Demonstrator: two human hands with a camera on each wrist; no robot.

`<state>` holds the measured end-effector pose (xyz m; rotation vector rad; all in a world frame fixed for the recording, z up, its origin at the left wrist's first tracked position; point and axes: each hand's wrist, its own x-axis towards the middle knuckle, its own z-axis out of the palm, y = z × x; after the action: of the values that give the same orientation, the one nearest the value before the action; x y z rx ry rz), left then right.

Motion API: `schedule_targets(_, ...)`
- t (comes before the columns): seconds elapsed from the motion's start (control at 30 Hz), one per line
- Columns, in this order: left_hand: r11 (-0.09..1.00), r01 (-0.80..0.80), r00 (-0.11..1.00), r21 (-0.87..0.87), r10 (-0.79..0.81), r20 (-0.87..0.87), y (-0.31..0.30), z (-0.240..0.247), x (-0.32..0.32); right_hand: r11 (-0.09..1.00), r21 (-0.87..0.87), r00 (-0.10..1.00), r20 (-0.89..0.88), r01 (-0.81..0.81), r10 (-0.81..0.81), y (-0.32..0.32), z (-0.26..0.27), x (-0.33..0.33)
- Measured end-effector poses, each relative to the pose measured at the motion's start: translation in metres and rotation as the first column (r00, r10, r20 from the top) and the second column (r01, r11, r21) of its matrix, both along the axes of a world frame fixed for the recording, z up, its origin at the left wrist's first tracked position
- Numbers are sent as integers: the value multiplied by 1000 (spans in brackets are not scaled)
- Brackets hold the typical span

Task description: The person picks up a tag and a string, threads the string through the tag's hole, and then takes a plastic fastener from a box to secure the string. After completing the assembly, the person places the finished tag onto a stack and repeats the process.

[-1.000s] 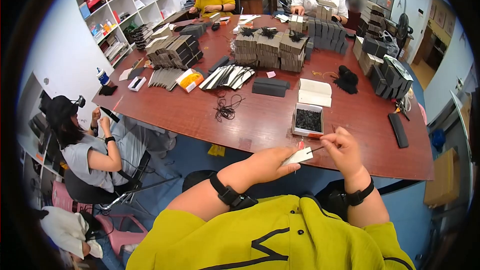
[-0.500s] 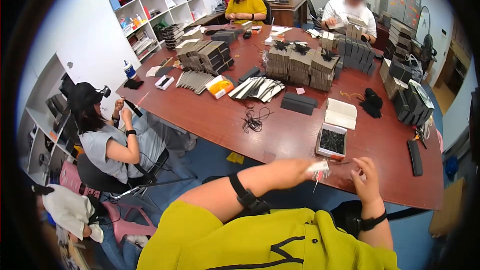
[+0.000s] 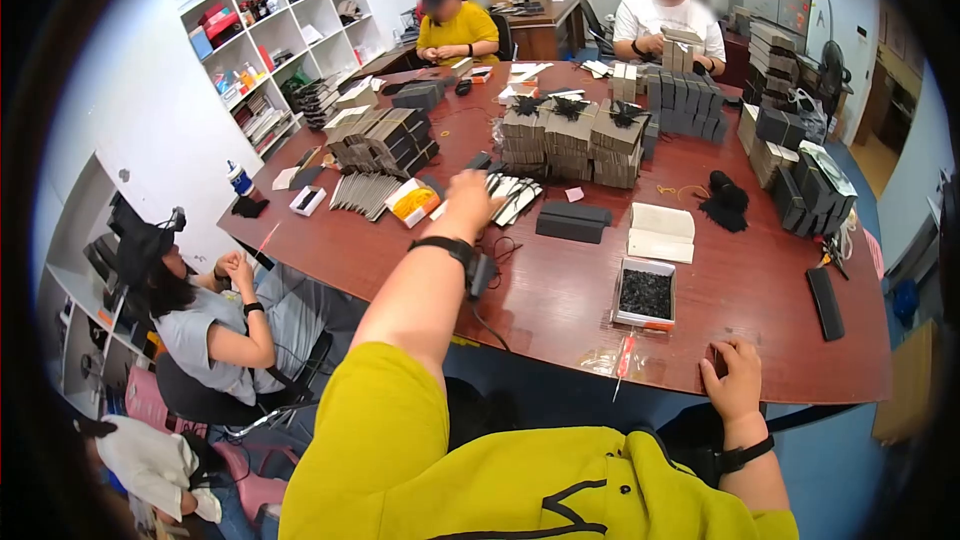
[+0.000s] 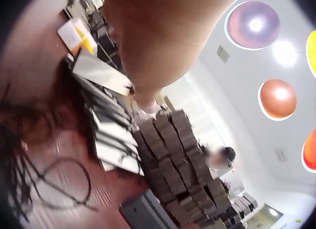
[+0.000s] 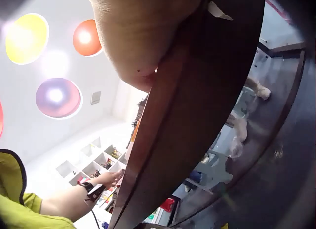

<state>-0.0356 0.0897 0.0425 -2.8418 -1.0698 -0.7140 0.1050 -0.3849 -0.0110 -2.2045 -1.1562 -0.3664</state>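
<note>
Toward the left of the worktop (image 3: pixel 560 290), a row of thin grey pieces (image 3: pixel 362 197) leans in overlapping order, which probably saves space and leaves each edge exposed. The orange-and-white box (image 3: pixel 413 202) lies at the row's right end. Just beyond it, the left hand (image 3: pixel 474 202) stretches out at the flat white cards (image 3: pixel 518 198), the arm long because they lie well in from the near edge. Its thumb shows on the right side, but whether the fingers pinch a card or only touch one, I cannot tell. The cards overlap in a loose fan with dark cords across them, a spread that seems to keep single ones easy to separate. Behind, the grey stacks (image 3: pixel 570 145) stand packed side by side, likely for steadiness, with black tufts on top. Right of the fan lie the dark folded pieces (image 3: pixel 573 222), then an open notebook (image 3: pixel 661 232). Just nearer than the notebook sits an open box of small black bits (image 3: pixel 645 292); its walls keep them together, apparently for easy reach. Right of that, the right hand (image 3: pixel 737 380) rests at the near edge, fingers loosely bent, thumb apart, holding nothing, perhaps propping the body during the long reach.
</note>
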Motion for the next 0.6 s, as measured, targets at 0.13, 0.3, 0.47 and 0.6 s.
schedule_targets(0.13,959,237,971,-153,-232,51,-63,-27,43,1000,-19,1000,17,3,-3,0,3,-1)
schedule_targets(0.3,961,-116,984,-251,76,-163,-84,-49,56,999,-28,1000,-1,16,-16,1,1,-1)
schedule_targets(0.47,975,-99,990,-201,75,-123,-76,-67,56,1000,-19,1000,21,24,-24,2,0,0)
schedule_targets(0.6,980,199,967,-29,-191,171,-77,-66,46,1000,-10,1000,16,20,-20,0,-1,0)
